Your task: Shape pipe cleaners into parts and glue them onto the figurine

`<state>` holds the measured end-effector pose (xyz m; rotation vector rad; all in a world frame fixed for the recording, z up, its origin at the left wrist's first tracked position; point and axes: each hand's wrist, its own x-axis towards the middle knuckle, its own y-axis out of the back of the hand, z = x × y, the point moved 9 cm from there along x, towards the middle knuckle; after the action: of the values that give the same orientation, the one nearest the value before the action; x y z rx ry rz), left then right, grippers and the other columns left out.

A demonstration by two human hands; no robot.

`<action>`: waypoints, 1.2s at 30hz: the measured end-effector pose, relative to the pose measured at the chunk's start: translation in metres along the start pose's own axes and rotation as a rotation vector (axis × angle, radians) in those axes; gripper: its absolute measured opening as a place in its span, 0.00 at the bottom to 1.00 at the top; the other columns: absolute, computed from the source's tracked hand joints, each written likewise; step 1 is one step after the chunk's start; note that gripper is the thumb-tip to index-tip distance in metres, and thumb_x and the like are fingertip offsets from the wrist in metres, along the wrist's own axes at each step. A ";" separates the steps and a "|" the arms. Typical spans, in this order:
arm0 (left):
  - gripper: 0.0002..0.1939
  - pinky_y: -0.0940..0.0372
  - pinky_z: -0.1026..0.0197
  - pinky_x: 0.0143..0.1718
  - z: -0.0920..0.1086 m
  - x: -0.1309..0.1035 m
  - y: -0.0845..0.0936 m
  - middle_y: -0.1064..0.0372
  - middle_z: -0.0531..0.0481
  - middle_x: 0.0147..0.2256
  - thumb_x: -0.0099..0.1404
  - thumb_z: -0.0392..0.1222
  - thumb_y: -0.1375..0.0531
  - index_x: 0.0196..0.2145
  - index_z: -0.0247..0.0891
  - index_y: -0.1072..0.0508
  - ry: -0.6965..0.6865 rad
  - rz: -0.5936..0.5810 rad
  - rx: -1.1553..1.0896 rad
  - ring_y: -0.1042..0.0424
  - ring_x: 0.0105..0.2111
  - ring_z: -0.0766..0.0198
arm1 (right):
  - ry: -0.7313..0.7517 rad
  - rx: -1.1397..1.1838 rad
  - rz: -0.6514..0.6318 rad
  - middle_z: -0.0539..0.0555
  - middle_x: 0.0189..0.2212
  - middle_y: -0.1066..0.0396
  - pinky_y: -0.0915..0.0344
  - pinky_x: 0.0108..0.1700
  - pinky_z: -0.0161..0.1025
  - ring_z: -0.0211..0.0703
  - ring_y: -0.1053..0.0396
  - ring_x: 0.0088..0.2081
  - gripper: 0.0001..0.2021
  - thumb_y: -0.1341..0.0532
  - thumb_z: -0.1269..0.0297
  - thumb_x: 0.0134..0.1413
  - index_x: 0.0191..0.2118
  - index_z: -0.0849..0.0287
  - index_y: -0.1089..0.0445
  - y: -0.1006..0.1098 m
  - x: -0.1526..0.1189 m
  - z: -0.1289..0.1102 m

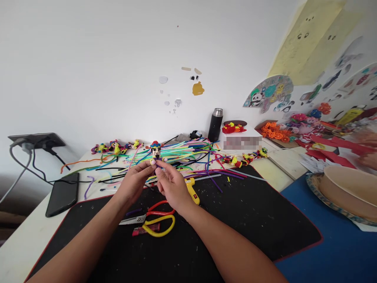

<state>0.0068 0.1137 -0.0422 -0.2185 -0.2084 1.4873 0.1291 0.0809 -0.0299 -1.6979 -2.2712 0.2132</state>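
Note:
Between my two hands, a small pipe-cleaner doll [156, 151] is held upright, with a red and blue hat, a pale face and black facial hair. The fingers of my left hand [136, 179] are closed on its lower left side. My right hand [172, 184] pinches it from the right; its lower body is partly hidden by my fingers. Below the hands lie scissors [159, 235] with one red and one yellow handle, across a small red item [138, 231]. A yellow glue gun [192, 190] rests just right of my right hand.
A pile of coloured pipe cleaners [182, 148] spreads behind my hands. Finished-looking dolls [116, 146] lie at left. A black phone [63, 194] rests near the left edge, a black flask [215, 125] by the wall. A blurred co-worker's hand [369, 157] is at far right, near a round container [350, 188].

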 end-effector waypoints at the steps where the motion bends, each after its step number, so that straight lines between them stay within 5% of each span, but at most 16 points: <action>1: 0.14 0.31 0.59 0.34 0.000 0.000 0.000 0.23 0.48 0.28 0.54 0.47 0.24 0.35 0.36 0.17 -0.004 0.000 0.002 0.26 0.31 0.58 | -0.001 -0.002 0.002 0.43 0.18 0.40 0.48 0.24 0.34 0.36 0.46 0.21 0.32 0.38 0.44 0.64 0.64 0.60 0.31 0.000 0.000 0.000; 36: 0.13 0.32 0.59 0.35 -0.001 0.002 0.005 0.22 0.49 0.30 0.54 0.46 0.24 0.33 0.37 0.17 0.016 0.024 -0.015 0.27 0.29 0.61 | -0.001 -0.028 -0.007 0.43 0.19 0.39 0.46 0.24 0.34 0.36 0.44 0.21 0.32 0.39 0.43 0.64 0.64 0.61 0.31 0.000 0.000 0.001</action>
<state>0.0028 0.1156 -0.0448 -0.2457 -0.2042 1.5081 0.1285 0.0804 -0.0305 -1.7037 -2.2907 0.1813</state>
